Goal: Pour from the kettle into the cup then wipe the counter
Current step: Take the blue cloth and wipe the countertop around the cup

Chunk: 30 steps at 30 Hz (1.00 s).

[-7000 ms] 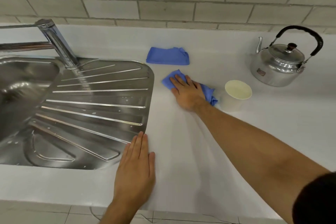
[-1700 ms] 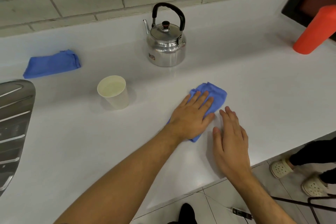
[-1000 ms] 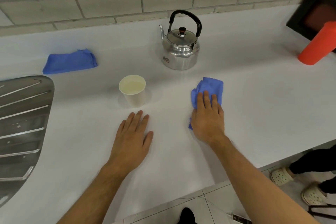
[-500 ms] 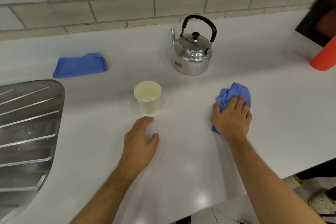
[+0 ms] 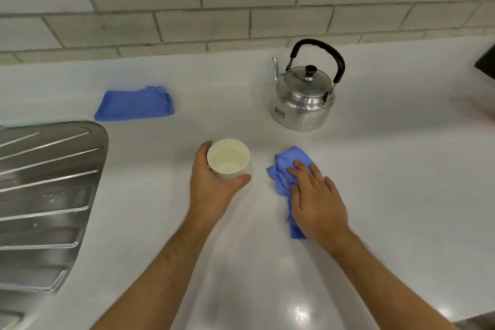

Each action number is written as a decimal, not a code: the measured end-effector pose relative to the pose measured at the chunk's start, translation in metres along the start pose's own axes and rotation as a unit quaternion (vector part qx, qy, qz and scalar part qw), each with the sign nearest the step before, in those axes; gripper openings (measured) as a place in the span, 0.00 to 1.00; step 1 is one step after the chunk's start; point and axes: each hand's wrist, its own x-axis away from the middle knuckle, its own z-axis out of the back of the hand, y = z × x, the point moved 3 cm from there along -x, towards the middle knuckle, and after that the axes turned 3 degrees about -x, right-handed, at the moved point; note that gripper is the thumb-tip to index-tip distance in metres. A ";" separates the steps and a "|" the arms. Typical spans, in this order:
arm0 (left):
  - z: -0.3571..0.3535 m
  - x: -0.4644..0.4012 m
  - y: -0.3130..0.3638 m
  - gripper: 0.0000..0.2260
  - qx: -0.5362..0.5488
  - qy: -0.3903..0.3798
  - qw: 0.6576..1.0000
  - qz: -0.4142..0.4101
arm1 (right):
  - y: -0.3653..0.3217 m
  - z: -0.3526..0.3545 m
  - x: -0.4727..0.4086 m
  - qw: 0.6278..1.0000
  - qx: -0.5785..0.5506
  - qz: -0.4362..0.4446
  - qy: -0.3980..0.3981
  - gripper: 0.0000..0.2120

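Leftmost, a ribbed steel draining board (image 5: 45, 195) meets the white counter (image 5: 401, 195). A folded blue cloth (image 5: 134, 103) lies far. The left hand (image 5: 214, 190) grasps the cream paper cup (image 5: 227, 159). The right hand (image 5: 316, 195) presses flat on a crumpled blue cloth (image 5: 286, 168). The shiny metal kettle (image 5: 302, 99) stands far right.

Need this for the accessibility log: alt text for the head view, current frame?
Seen from above, the left hand wraps around a paper cup on a white counter while the right hand presses a crumpled blue cloth flat beside it. Behind stand a steel kettle and a folded blue cloth; a steel drainboard lies left.
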 end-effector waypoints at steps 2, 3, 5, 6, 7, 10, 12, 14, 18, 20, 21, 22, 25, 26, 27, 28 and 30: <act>-0.005 -0.002 -0.001 0.41 0.008 0.014 1.000 -0.003 | 0.009 0.004 -0.012 0.998 0.002 -0.060 0.011 0.23; -0.007 -0.003 -0.002 0.40 0.012 0.021 1.000 -0.005 | 0.009 0.005 -0.023 0.996 0.000 -0.093 0.018 0.25; -0.009 -0.005 -0.003 0.38 0.013 0.033 0.999 -0.003 | -0.002 0.007 -0.046 0.990 0.013 -0.137 0.034 0.27; -0.010 -0.005 -0.003 0.36 0.010 0.038 0.999 -0.001 | -0.010 0.005 -0.056 0.989 0.026 -0.141 0.040 0.28; -0.010 -0.006 -0.004 0.34 0.006 0.042 0.999 0.001 | -0.018 0.003 -0.065 0.989 0.041 -0.131 0.047 0.29; -0.008 -0.007 -0.005 0.29 -0.007 0.052 0.999 0.011 | -0.037 -0.007 -0.078 0.996 0.066 -0.029 0.049 0.28; -0.004 -0.007 -0.006 0.28 -0.010 0.058 0.998 0.013 | -0.041 -0.013 -0.080 0.994 0.075 0.072 0.017 0.27; 0.001 -0.008 -0.009 0.28 -0.010 0.062 0.998 0.007 | -0.038 -0.014 -0.084 0.986 0.082 0.144 -0.021 0.26; 0.011 -0.008 -0.012 0.29 -0.010 0.068 0.998 0.003 | -0.039 -0.015 -0.108 0.986 0.079 0.146 -0.021 0.27; 0.016 -0.007 -0.013 0.29 -0.011 0.072 0.997 0.003 | -0.052 -0.018 -0.127 0.991 0.062 0.115 -0.003 0.28; 0.018 -0.006 -0.014 0.29 -0.012 0.073 0.997 0.001 | -0.060 -0.021 -0.138 0.994 0.047 0.100 0.001 0.29; 0.020 -0.004 -0.015 0.29 -0.013 0.072 0.997 -0.002 | -0.067 -0.023 -0.150 0.996 0.032 0.086 0.001 0.29; 0.027 0.000 -0.017 0.30 -0.018 0.074 0.997 -0.007 | -0.088 -0.028 -0.186 0.997 0.030 0.076 0.000 0.29; 0.029 0.001 -0.017 0.30 -0.019 0.077 0.997 -0.005 | -0.094 -0.028 -0.195 0.995 0.036 0.091 0.001 0.28; 0.031 0.001 -0.017 0.29 -0.018 0.079 0.997 -0.003 | -0.101 -0.029 -0.203 0.992 0.041 0.116 0.000 0.26; 0.032 0.001 -0.018 0.29 -0.015 0.080 0.997 -0.003 | -0.107 -0.030 -0.207 0.988 0.045 0.150 -0.008 0.25; 0.034 0.001 -0.018 0.29 -0.017 0.078 0.997 -0.009 | -0.115 -0.033 -0.206 0.969 0.041 0.238 -0.051 0.24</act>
